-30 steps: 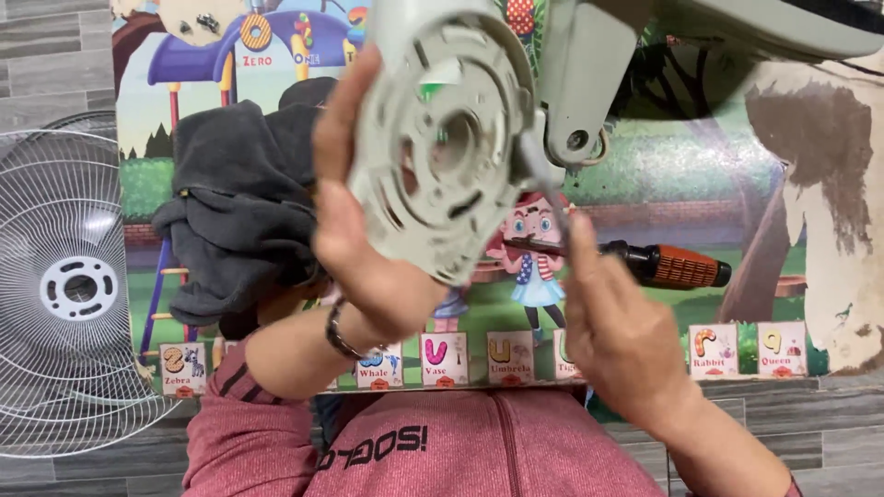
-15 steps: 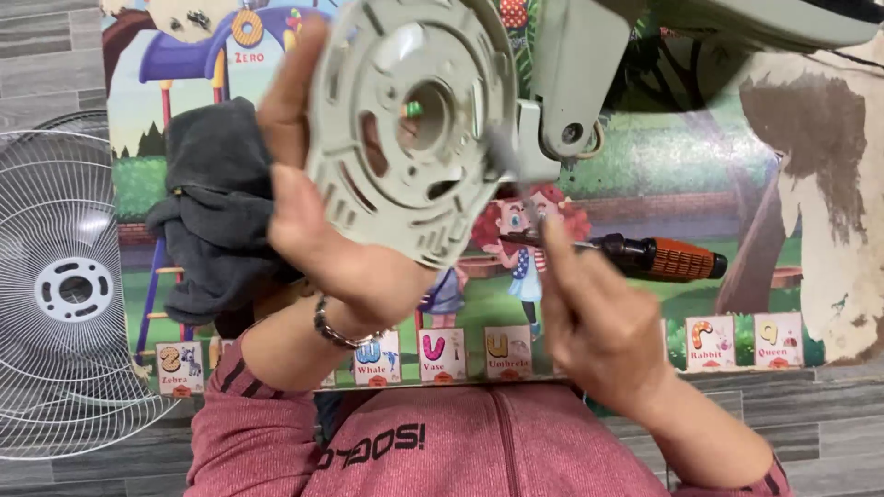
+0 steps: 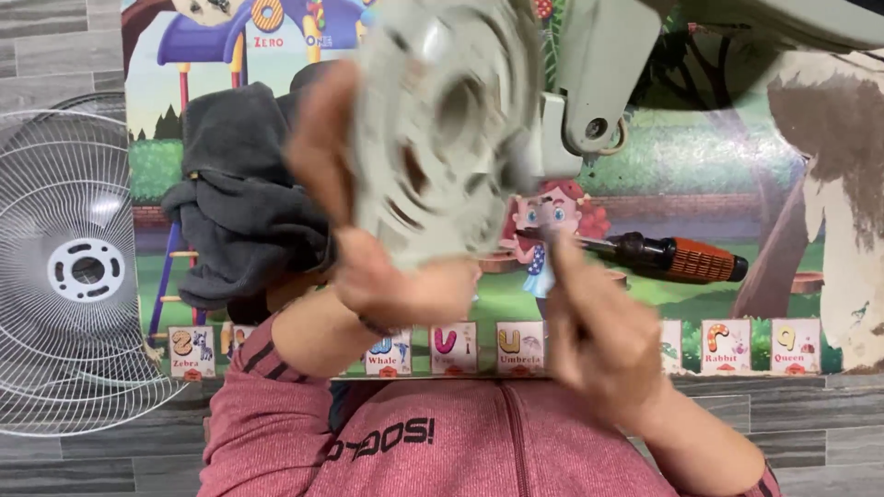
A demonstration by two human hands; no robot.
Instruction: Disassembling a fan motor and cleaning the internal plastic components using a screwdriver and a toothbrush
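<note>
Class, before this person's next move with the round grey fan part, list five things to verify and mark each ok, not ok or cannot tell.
1. Left hand grips the round grey plate: ok.
2. Plate sharp enough to inspect: not ok, blurred.
3. Right hand free: cannot tell; its raised fingers are blurred.
4. Orange-handled screwdriver within easy reach on the picture mat: ok.
5. Wire fan guard and dark cloth lie apart from the hands' working space: guard ok, cloth not ok, right behind the left hand.
</note>
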